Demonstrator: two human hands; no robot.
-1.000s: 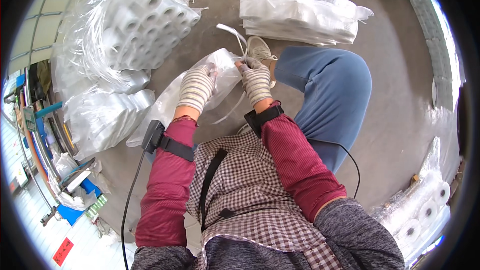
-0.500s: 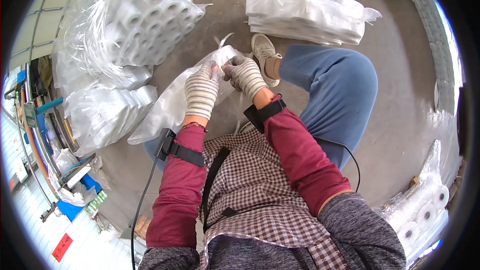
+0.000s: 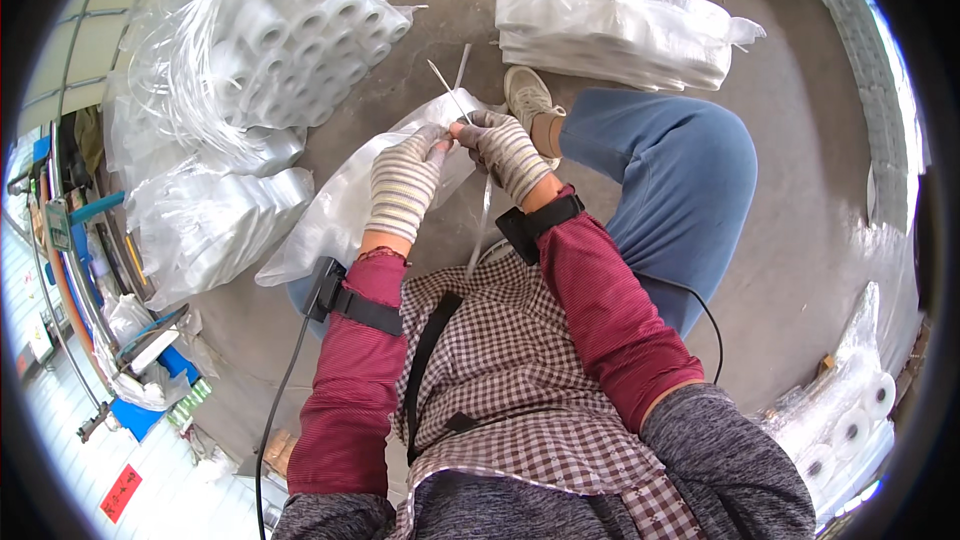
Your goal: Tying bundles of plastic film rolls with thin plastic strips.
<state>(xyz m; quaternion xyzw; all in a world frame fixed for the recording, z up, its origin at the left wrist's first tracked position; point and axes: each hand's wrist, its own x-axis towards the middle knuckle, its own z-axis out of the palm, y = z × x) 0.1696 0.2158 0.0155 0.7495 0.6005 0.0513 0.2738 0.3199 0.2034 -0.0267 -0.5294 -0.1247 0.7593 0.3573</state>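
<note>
Translucent white plastic: a slack, elongated bag [image 3: 335,208] lies on the floor, taken as landmark. Long axis runs aslant, from a broad lower-left end to an upper-right end at the fingertips. Narrow, flat white plastic strip [image 3: 482,225] crosses that upper-right end, steeper than the bag's axis; tips project beyond it, one tail hangs on its right side. Left hand in a cream-and-grey striped knit glove [image 3: 405,185] overlies the bag; fingers drawn together, but whether on strip or film cannot be told. Right hand in a matching striped glove [image 3: 512,155] sits just right of the bag's end, pinching the strip; nearer to the hanging tail. Fingertips of both hands almost meet. Clear-wrapped bundle of white hollow rolls [image 3: 300,35]: above and left of the bag.
</note>
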